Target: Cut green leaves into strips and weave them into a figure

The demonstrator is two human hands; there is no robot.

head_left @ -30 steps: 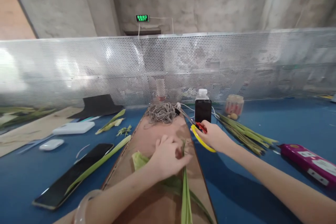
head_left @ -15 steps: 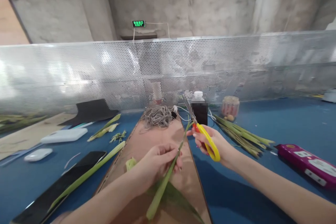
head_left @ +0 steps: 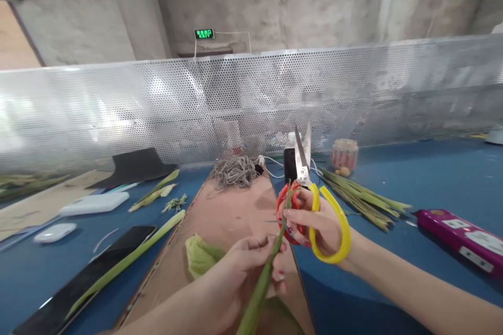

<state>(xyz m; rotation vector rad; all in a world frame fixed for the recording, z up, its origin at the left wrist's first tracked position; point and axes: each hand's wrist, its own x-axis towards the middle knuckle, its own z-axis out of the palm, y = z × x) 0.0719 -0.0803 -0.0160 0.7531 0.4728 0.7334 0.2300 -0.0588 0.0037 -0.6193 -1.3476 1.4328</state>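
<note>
My left hand [head_left: 249,267] is closed in a pinch around a long green leaf strip [head_left: 257,296], which slants up toward my right hand. My right hand [head_left: 320,220] has its fingers through the handles of a pair of scissors [head_left: 303,171], one handle yellow and the other red. Its thumb and fingertip also pinch the strip's thin upper end. The scissor blades point upward and stand apart, with nothing between them. A pale green leafy bundle [head_left: 200,256] lies beside my left wrist on a brown cardboard strip [head_left: 231,214].
Grey cord [head_left: 236,171] is piled at the cardboard's far end, near a dark bottle [head_left: 290,165]. Green stalks [head_left: 361,196], a jar [head_left: 345,153] and a purple device [head_left: 458,241] lie to the right. On the left are a black phone-like slab [head_left: 90,277] and a white case [head_left: 94,203].
The scissors have turned upright and their blades have spread. My right hand now pinches the strip's tip. My left hand has moved slightly right and down, and more of the pale leafy bundle shows.
</note>
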